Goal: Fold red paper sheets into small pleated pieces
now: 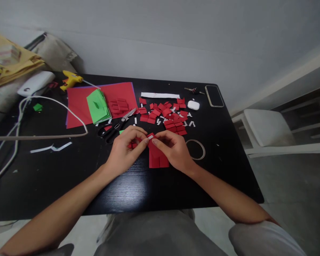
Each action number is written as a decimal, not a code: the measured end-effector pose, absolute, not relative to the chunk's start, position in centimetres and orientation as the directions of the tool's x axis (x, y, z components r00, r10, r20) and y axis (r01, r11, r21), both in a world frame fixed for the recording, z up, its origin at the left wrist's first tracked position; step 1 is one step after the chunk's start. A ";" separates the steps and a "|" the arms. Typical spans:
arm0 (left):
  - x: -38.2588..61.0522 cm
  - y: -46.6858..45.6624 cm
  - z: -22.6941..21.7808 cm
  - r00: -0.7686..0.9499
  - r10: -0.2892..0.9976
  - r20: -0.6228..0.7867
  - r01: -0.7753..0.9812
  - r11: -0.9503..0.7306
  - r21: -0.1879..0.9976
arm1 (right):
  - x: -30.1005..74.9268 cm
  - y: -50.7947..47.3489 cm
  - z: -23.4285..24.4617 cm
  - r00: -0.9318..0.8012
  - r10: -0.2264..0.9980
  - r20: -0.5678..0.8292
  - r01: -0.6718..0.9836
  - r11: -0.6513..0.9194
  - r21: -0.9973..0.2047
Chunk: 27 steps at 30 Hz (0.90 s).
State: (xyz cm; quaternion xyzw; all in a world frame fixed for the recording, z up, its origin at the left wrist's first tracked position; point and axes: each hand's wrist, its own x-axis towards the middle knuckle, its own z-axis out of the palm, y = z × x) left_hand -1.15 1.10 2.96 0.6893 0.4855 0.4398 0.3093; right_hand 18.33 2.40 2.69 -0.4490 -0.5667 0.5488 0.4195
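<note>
Between my two hands is a small red paper piece (150, 135) with a short white strip on its top. My left hand (128, 146) pinches its left edge with thumb and forefinger. From the other side, my right hand (175, 148) grips it with thumb and bent fingers. Just beneath lie larger folded red papers (159, 161) on the black table. Beyond my hands is a scattered pile of small folded red paper pieces (157, 113), mixed with white scraps. Black-handled scissors (117, 126) rest beyond my left hand, partly open.
Further left are a green paper stack (97, 106), a red sheet (77, 106) and a yellow glue gun (70, 80). A white cable (77, 117) loops over the left side. Right of the pile lie a white case (193, 105), keys (194, 91), a phone (214, 96) and a thin ring (202, 149).
</note>
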 end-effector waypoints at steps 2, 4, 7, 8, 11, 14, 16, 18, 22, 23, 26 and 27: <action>-1.1 1.1 3.0 0.134 0.945 0.298 0.388 -0.327 0.862 | 18.3 2.3 2.7 -0.246 0.969 -0.009 0.052 0.003 -0.999; -1.1 1.1 3.1 0.126 0.948 0.291 0.380 -0.318 0.869 | 18.3 2.3 2.7 -0.248 0.969 -0.006 0.054 0.007 -0.999; -1.0 1.1 3.1 0.117 0.951 0.285 0.384 -0.308 0.871 | 18.3 2.2 2.7 -0.247 0.969 -0.001 0.058 0.014 -0.998; -1.0 1.1 3.1 0.115 0.952 0.283 0.386 -0.306 0.871 | 18.3 2.2 2.7 -0.247 0.969 0.003 0.059 0.018 -0.998; -1.0 1.1 3.2 0.109 0.951 0.289 0.390 -0.308 0.868 | 18.2 2.2 2.7 -0.250 0.968 0.014 0.061 0.030 -0.998; -1.0 1.1 3.2 0.112 0.948 0.298 0.398 -0.317 0.861 | 18.2 2.1 2.7 -0.253 0.967 0.024 0.054 0.039 -0.998; -1.1 1.1 3.1 0.113 0.948 0.297 0.399 -0.317 0.860 | 18.2 2.1 2.7 -0.253 0.967 0.027 0.054 0.042 -0.998; -1.1 1.1 3.1 0.106 0.949 0.296 0.402 -0.313 0.861 | 18.2 2.1 2.6 -0.253 0.967 0.025 0.063 0.042 -0.997; -1.1 1.1 3.0 0.096 0.951 0.295 0.409 -0.308 0.859 | 18.2 2.0 2.5 -0.259 0.965 0.032 0.064 0.051 -0.997; -1.1 1.1 3.0 0.097 0.951 0.294 0.409 -0.307 0.859 | 18.2 2.0 2.5 -0.260 0.965 0.037 0.063 0.055 -0.997; -1.1 1.1 3.0 0.100 0.953 0.285 0.402 -0.301 0.865 | 18.2 1.9 2.5 -0.258 0.965 0.044 0.061 0.062 -0.996; -1.0 1.1 3.0 0.098 0.955 0.280 0.399 -0.296 0.868 | 18.2 1.9 2.5 -0.258 0.965 0.044 0.058 0.061 -0.996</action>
